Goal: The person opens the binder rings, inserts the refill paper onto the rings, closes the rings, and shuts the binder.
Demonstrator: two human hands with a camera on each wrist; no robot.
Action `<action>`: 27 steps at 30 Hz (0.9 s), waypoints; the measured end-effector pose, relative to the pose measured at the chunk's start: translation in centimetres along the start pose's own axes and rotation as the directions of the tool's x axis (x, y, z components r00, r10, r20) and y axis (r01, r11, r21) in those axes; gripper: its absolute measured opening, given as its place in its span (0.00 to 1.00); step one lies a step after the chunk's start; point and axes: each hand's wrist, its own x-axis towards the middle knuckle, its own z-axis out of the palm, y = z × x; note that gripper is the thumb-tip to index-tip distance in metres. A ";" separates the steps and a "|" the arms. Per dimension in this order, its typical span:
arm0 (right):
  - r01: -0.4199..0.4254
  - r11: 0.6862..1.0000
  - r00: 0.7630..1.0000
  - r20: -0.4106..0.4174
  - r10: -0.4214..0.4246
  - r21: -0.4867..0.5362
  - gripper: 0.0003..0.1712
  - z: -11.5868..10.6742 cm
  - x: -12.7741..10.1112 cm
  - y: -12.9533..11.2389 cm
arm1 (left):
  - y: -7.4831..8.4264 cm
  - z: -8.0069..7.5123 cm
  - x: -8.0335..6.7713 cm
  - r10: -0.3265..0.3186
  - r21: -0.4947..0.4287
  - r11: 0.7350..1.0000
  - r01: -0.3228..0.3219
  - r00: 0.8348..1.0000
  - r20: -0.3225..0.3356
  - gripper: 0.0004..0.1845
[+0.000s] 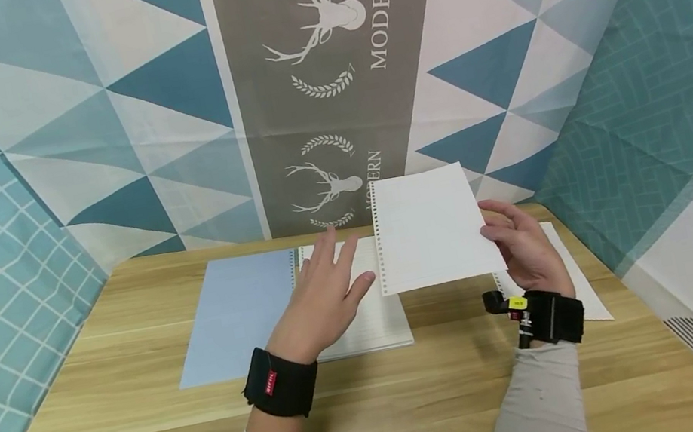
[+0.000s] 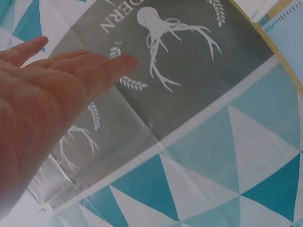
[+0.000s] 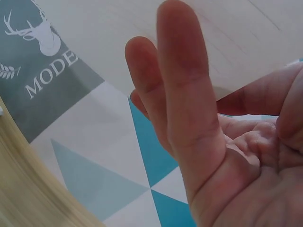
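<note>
A loose white sheet of paper (image 1: pixel 431 228), with punched holes along its left edge, is held up above the table. My right hand (image 1: pixel 532 254) pinches it by its right edge; in the right wrist view the pale sheet (image 3: pixel 255 38) shows behind the fingers (image 3: pixel 189 94). My left hand (image 1: pixel 326 299) has its fingers spread above an open spiral notebook, near the sheet's left side but apart from it. Of that notebook, the blue cover (image 1: pixel 240 318) lies flat at left and the lined pages (image 1: pixel 366 331) at right, partly hidden by my left hand.
Another white punched sheet (image 1: pixel 580 276) lies on the right of the wooden table (image 1: pixel 407 412), partly hidden behind my right hand and wrist. Patterned cloth (image 1: pixel 163 109) with deer heads and triangles hangs behind the table, and more cloth hangs at both sides.
</note>
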 end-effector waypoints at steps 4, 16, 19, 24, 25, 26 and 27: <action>0.007 0.999 1.000 -0.007 -0.007 -0.037 0.32 0.7 0.2 0.1 | -0.9 -0.6 -0.1 -0.015 -0.026 1.000 0.015 1.000 -0.014 0.35; 0.039 0.974 0.998 0.051 -0.028 -0.223 0.26 2.1 0.7 0.1 | -3.0 -2.6 -0.8 -0.097 -0.094 0.991 0.094 0.995 -0.028 0.36; 0.008 0.957 0.999 0.042 0.005 -0.291 0.25 2.2 0.8 0.1 | -3.3 -2.8 -0.9 -0.104 -0.108 0.989 0.100 0.994 -0.029 0.36; -0.073 0.870 0.996 0.004 0.086 -0.487 0.23 2.0 1.0 0.6 | -3.6 -3.0 -1.0 -0.123 -0.113 0.986 0.120 0.992 -0.022 0.37; -0.086 0.851 0.995 -0.003 0.098 -0.518 0.23 1.9 1.0 0.7 | -3.5 -3.1 -1.0 -0.126 -0.113 0.986 0.123 0.992 -0.021 0.37; -0.100 0.832 0.994 -0.013 0.111 -0.545 0.23 1.8 1.0 0.8 | -3.6 -3.1 -1.0 -0.128 -0.112 0.986 0.125 0.992 -0.023 0.37; -0.118 0.813 0.992 -0.026 0.126 -0.570 0.22 1.7 1.0 0.9 | -3.5 -3.1 -1.1 -0.129 -0.112 0.986 0.125 0.991 -0.024 0.37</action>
